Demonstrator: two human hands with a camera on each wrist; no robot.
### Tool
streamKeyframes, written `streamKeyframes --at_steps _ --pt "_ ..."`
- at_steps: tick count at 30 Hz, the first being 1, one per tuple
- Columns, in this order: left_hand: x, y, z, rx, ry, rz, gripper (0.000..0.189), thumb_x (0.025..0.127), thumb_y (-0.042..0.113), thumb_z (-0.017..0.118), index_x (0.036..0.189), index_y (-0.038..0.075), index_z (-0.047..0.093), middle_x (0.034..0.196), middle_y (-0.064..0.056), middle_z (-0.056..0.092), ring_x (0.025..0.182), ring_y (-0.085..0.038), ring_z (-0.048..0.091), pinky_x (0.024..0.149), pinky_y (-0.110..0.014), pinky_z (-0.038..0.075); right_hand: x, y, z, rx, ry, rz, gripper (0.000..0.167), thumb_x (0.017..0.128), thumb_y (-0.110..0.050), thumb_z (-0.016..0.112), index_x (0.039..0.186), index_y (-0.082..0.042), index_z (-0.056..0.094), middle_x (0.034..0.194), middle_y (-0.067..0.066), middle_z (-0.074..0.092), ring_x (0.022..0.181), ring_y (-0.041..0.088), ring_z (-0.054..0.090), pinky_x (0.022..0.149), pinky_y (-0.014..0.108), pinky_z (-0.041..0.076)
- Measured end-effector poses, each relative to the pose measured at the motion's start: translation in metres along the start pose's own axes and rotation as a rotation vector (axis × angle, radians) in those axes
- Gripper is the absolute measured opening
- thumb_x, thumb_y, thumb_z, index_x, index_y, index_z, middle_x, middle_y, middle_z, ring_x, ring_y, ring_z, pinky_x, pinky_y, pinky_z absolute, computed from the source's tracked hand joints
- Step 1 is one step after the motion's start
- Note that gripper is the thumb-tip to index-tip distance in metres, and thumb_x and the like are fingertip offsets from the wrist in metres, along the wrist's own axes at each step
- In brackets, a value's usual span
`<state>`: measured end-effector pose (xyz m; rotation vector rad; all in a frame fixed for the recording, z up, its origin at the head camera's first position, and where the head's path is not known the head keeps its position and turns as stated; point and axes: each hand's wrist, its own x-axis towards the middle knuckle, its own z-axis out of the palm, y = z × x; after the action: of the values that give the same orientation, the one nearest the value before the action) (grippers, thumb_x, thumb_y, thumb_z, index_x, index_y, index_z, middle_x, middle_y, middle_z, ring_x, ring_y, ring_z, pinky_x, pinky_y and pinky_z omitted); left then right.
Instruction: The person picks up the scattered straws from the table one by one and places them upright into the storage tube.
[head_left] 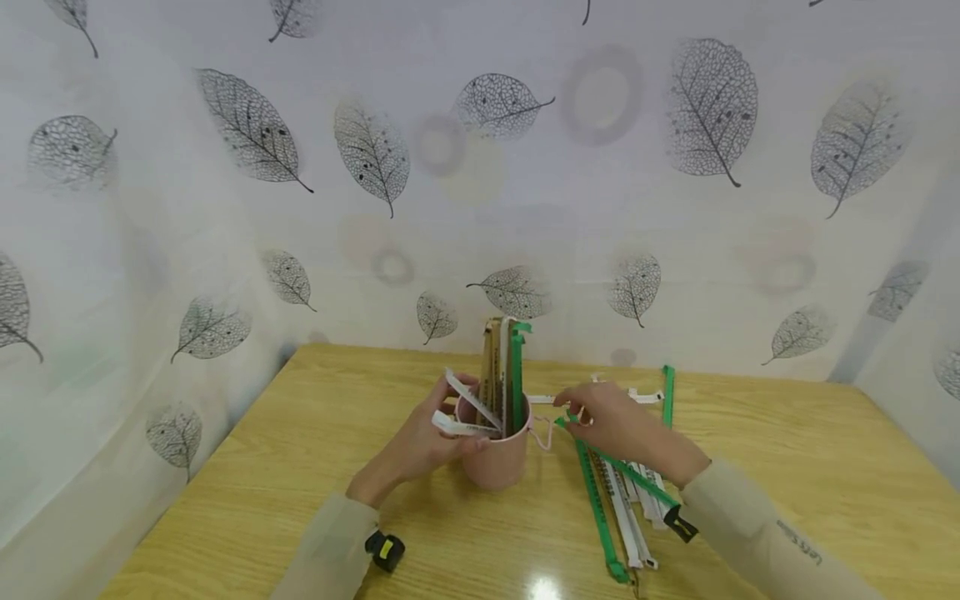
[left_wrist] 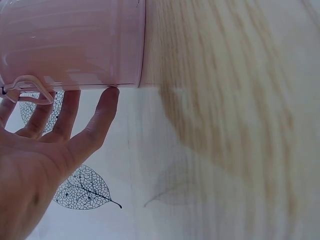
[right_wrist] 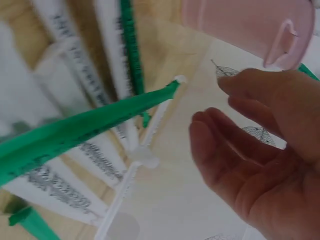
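Note:
My left hand (head_left: pixel 416 446) holds the pink mug (head_left: pixel 495 462) from its left side, the thumb at the front near the rim. The left wrist view shows its fingers against the mug wall. Slim paper-wrapped sticks stand in the mug: brown, white and a green one (head_left: pixel 517 379); two white ones (head_left: pixel 459 426) lean out to the left. Right of the mug handle, my right hand (head_left: pixel 611 417) hovers with loosely bent fingers. In the right wrist view a gap shows between thumb and fingers, with nothing in it, and a green-wrapped stick (right_wrist: pixel 90 120) lies beside the fingertips.
More wrapped sticks, white (head_left: pixel 626 508) and green (head_left: pixel 596 500), lie loosely piled on the wooden table (head_left: pixel 255 500) under and below the right hand. A separate green one (head_left: pixel 668 396) lies farther back. A leaf-printed cloth (head_left: pixel 525 208) hangs behind the table.

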<state>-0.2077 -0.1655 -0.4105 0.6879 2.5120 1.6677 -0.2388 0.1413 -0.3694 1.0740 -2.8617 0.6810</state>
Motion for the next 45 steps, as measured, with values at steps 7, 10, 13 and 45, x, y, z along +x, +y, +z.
streamKeyframes --at_steps 7,10,13,45 --pt "0.001 0.000 0.001 0.008 -0.002 -0.002 0.076 0.086 0.035 0.081 0.148 0.026 0.038 0.148 -0.009 0.048 0.111 -0.024 0.058 0.088 -0.035 0.055 -0.008 0.006 0.011 -0.074 -0.114 0.078 0.036 0.092 -0.008 0.074 0.127 -0.005 0.067 0.105 0.009 0.074 0.088 0.019 0.069 0.072 0.034 0.058" --pt "0.001 0.000 0.002 0.008 0.000 0.005 0.077 0.085 0.035 0.082 0.148 0.025 0.038 0.147 -0.010 0.048 0.111 -0.024 0.059 0.088 -0.034 0.055 -0.008 0.009 0.014 -0.084 -0.125 0.065 0.038 0.091 -0.006 0.073 0.129 -0.004 0.066 0.096 0.004 0.072 0.078 0.010 0.064 0.066 0.028 0.054" --pt "0.001 0.000 0.002 0.004 0.000 0.011 0.076 0.085 0.035 0.082 0.148 0.025 0.038 0.147 -0.009 0.048 0.111 -0.025 0.059 0.087 -0.034 0.055 -0.007 0.013 0.017 -0.076 -0.129 0.061 0.041 0.091 -0.003 0.072 0.131 -0.003 0.064 0.085 -0.001 0.068 0.067 0.004 0.055 0.059 0.024 0.046" --pt "0.000 0.001 -0.001 0.003 -0.002 -0.013 0.075 0.085 0.037 0.081 0.147 0.028 0.039 0.144 -0.010 0.049 0.113 -0.026 0.057 0.088 -0.039 0.054 -0.003 0.000 -0.054 -0.097 0.472 -0.194 0.044 0.086 0.006 0.074 0.127 -0.006 0.066 0.087 0.005 0.074 0.074 0.014 0.071 0.061 0.023 0.057"
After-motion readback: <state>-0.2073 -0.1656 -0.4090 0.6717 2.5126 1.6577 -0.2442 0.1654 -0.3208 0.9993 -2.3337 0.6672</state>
